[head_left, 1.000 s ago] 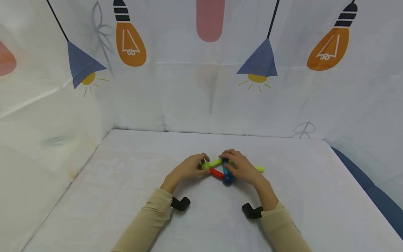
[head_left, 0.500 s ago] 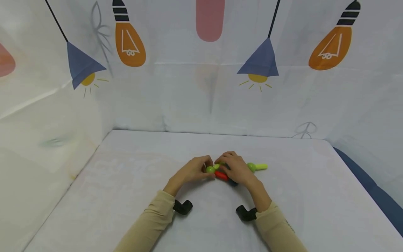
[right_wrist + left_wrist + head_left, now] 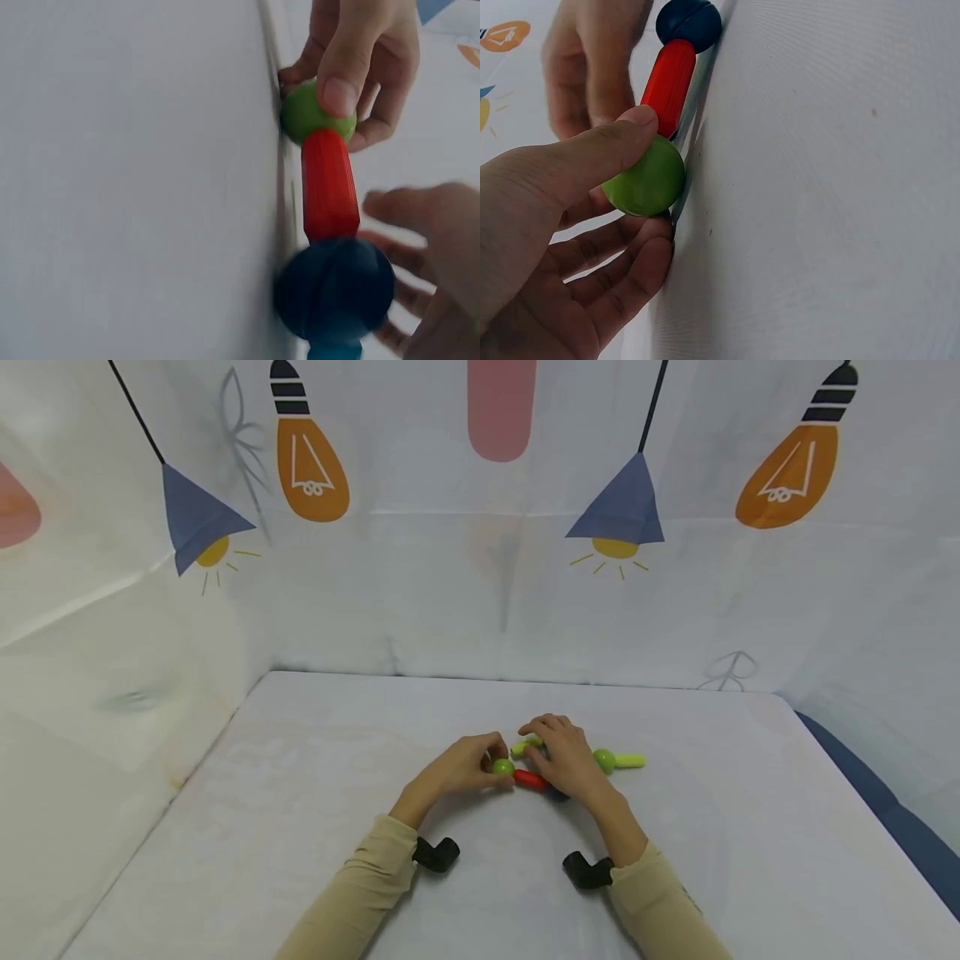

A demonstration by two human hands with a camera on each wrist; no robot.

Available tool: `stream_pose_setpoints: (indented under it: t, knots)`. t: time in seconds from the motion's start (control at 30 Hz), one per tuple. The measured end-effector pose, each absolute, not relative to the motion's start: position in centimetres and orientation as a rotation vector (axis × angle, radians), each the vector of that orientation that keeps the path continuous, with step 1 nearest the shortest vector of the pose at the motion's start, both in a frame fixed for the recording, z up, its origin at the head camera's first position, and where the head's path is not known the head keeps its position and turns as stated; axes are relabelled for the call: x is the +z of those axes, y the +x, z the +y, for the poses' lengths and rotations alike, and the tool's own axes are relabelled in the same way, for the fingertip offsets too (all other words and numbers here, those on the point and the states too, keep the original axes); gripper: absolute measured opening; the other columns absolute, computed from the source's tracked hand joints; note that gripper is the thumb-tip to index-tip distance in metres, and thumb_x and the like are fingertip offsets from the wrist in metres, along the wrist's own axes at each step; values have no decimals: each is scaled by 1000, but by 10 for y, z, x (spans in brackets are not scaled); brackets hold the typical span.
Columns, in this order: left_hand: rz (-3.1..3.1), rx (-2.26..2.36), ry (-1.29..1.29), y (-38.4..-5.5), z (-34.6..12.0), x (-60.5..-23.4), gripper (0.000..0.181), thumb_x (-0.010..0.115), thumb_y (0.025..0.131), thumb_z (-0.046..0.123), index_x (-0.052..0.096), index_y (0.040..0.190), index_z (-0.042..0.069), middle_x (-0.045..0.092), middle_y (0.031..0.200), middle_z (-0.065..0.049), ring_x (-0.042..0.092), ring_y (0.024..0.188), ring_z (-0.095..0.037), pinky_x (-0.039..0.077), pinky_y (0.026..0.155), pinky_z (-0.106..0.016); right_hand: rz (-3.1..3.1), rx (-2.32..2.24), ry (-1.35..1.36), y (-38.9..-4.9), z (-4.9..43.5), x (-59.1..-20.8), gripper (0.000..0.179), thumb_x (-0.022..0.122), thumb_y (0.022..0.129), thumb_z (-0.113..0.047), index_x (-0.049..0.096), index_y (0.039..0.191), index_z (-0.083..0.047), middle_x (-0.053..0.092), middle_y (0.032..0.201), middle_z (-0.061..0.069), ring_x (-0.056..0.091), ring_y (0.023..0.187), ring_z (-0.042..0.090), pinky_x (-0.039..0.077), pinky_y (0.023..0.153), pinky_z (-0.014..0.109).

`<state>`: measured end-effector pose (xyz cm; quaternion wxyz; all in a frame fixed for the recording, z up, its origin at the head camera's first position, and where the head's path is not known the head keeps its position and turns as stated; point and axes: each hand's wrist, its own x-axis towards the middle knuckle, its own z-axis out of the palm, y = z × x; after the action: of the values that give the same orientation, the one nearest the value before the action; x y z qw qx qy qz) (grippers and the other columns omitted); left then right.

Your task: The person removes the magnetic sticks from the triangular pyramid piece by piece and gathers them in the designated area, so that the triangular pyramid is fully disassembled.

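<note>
Green ball (image 3: 646, 181) is on or just above the white desk (image 3: 750, 827), pinched by the left hand (image 3: 465, 766) — a red rod (image 3: 669, 82) links it to a dark blue ball (image 3: 334, 289). The right hand (image 3: 567, 760), thumb and fingers parted, arches near a yellow-green rod (image 3: 521, 748).

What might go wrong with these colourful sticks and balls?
The green ball pinched in the left hand is round, so it might slip. If that hand twists, the red stick joined to it might come loose. The right hand is very close to the dark blue ball, so a bump could knock the whole shape sideways.
</note>
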<state>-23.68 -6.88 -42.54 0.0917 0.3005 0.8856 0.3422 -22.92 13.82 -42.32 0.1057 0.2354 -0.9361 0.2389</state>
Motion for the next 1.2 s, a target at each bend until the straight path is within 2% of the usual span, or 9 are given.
stream_pose_setpoints:
  t: [0.2, 0.4, 0.5, 0.8, 0.9, 1.03, 1.2]
  knots:
    - [2621, 1034, 866, -236, -70, -422, 32, 76, 80, 28, 58, 102, 12, 63, 93, 0, 58, 77, -7, 49, 68, -20, -2821, 718, 853, -215, 146, -414, 18, 65, 89, -25, 66, 104, -15, 63, 94, -3, 54, 89, 17, 42, 79, 38]
    - [2609, 1034, 842, -238, -72, -422, 31, 74, 81, 27, 59, 103, 13, 63, 95, 0, 57, 79, -8, 48, 70, -21, -2916, 638, 954, -208, 147, -414, 24, 72, 83, -29, 66, 103, -17, 64, 95, -6, 49, 85, 11, 43, 74, 28]
    - [2609, 1029, 865, -238, -74, -423, 31, 74, 82, 28, 59, 105, 13, 64, 97, 0, 57, 80, -8, 48, 71, -21, -2920, 623, 961, -208, 146, -415, 25, 73, 83, -28, 66, 104, -16, 65, 97, -7, 48, 83, 10, 42, 71, 25]
    - [2597, 1026, 963, -242, -80, -418, 29, 66, 89, 20, 61, 115, 7, 67, 107, -5, 63, 94, -16, 51, 82, -30, -2873, 636, 1035, -209, 149, -416, 26, 70, 85, -28, 66, 107, -16, 66, 103, -6, 53, 88, 11, 45, 77, 28]
    - [2700, 1038, 833, -246, -84, -419, 30, 64, 90, 20, 60, 117, 7, 66, 109, -4, 62, 95, -17, 51, 83, -33, -2882, 615, 1039, -209, 150, -417, 27, 70, 85, -30, 65, 108, -17, 65, 101, -7, 52, 88, 10, 45, 78, 29]
    - [2818, 1104, 614, -256, -87, -424, 31, 67, 88, 20, 61, 117, 10, 66, 108, -2, 62, 92, -16, 51, 81, -31, -2894, 621, 1022, -210, 150, -418, 28, 71, 84, -30, 65, 109, -18, 64, 99, -9, 50, 85, 8, 44, 76, 27]
    - [2842, 1159, 554, -277, -84, -423, 33, 68, 87, 19, 60, 117, 10, 66, 111, -3, 63, 93, -17, 51, 77, -30, -2877, 640, 1005, -211, 148, -420, 26, 72, 83, -28, 65, 107, -19, 64, 97, -10, 51, 84, 9, 44, 75, 26]
